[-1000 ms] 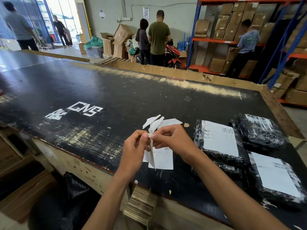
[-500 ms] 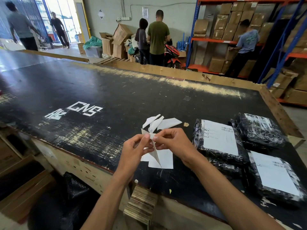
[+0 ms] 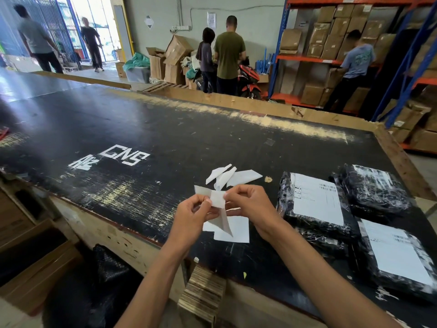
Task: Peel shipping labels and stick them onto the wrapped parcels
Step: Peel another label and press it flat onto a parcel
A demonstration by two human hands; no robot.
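Two hands — left hand (image 3: 192,217), right hand (image 3: 250,205) — pinch one label (image 3: 217,200) | three parcels (image 3: 314,200)

Black plywood surface (image 3: 165,129): torn white paper scraps (image 3: 233,176) mid-surface; white label sheet (image 3: 236,229) nearer the front edge; black film-wrapped labelled parcels (image 3: 314,202) to their right.

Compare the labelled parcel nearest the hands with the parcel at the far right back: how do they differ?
The near labelled parcel bears a large white label with barcode print across its top and lies beside the right hand. The far parcel shows no full label, only glossy wrap with a pale patch, and lies farther back. Both are wrapped in black film on the black table.
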